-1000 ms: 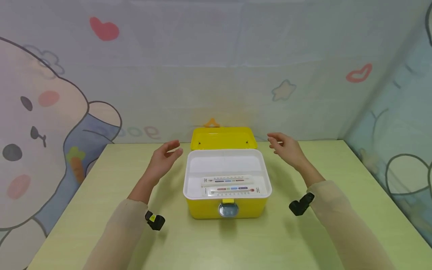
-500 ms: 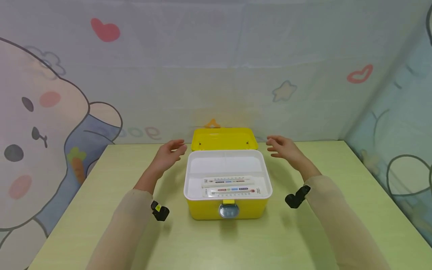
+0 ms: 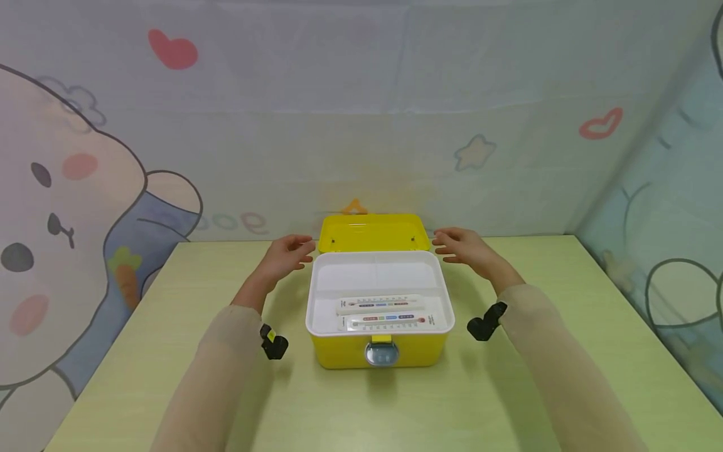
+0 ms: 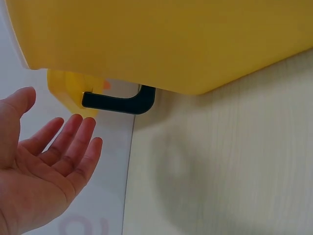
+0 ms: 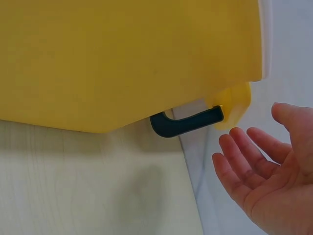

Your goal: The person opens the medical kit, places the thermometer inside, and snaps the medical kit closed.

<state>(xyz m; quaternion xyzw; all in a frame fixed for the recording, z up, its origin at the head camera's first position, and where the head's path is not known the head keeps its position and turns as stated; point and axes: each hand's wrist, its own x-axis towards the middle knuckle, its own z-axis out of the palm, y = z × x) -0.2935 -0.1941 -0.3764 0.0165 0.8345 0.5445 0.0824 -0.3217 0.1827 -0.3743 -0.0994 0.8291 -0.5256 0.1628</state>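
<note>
A yellow box [image 3: 339, 351] with a clear front latch [image 3: 381, 353] stands on the table, its yellow lid [image 3: 374, 233] tipped back behind it. Inside its white tray [image 3: 347, 272] lie two white thermometers, one [image 3: 380, 304] behind the other [image 3: 390, 322]. At the lid's left side is my left hand [image 3: 284, 256], fingers relaxed and holding nothing. My right hand [image 3: 465, 251] mirrors it by the right side, also holding nothing. Both wrist views show a dark handle [image 4: 117, 104] behind the box, near the fingertips; the right wrist view shows the handle's other end [image 5: 188, 125].
The box sits mid-table, toward the back of the pale wooden table [image 3: 373, 414]. Right behind the table's far edge hangs a printed cloth [image 3: 373, 144], which continues as a side wall on the right. Black wrist cameras [image 3: 274, 344] hang below both sleeves.
Both hands have moved inward, toward the sides of the lid, the left one going right and the right one going left. The box and thermometers have stayed in place.
</note>
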